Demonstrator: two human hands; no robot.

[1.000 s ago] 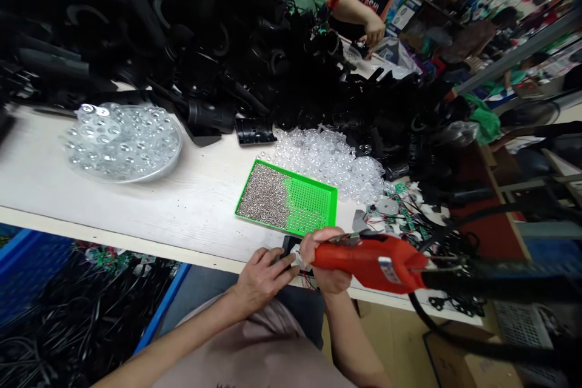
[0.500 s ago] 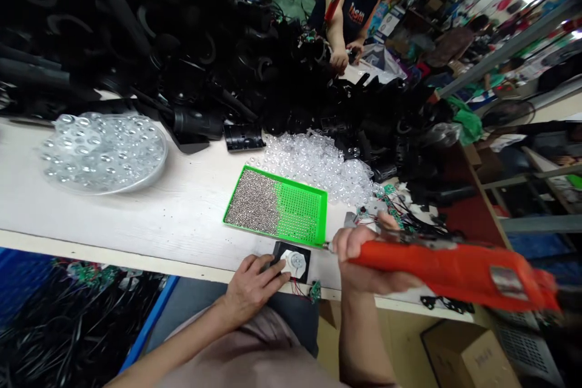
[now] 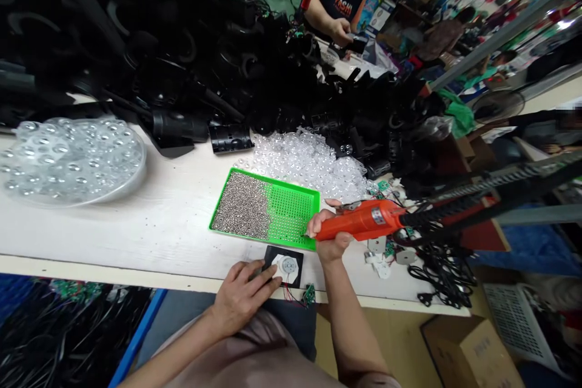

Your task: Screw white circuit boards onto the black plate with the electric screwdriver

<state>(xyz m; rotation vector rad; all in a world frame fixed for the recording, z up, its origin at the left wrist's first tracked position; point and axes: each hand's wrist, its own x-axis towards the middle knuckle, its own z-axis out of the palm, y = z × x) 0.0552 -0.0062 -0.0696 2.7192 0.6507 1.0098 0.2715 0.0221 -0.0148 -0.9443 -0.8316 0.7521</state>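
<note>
My right hand (image 3: 328, 236) is wrapped round an orange electric screwdriver (image 3: 359, 221), held nearly level over the right end of a green perforated tray (image 3: 291, 212). Its tip is near the tray's right side, with the bit hard to make out. Small metal screws (image 3: 240, 206) fill the tray's left half. My left hand (image 3: 243, 291) lies with fingers stretched out, fingertips against a black square block (image 3: 271, 254). A white part with a round motor-like centre (image 3: 288, 265) sits on that block. Thin wires run from it to a small green circuit board (image 3: 309, 295) at the table edge.
Clear plastic lens pieces (image 3: 309, 160) are heaped behind the tray; more fill a bowl (image 3: 136, 173) at left. Black plastic housings (image 3: 182, 125) pile up along the back. Black cables (image 3: 448, 273) lie at right. Across the table stands a co-worker (image 3: 341, 0).
My right hand has brought the screwdriver left and up, from beside the tray to over its right end. My left hand stays at the block. The co-worker's hands have shifted.
</note>
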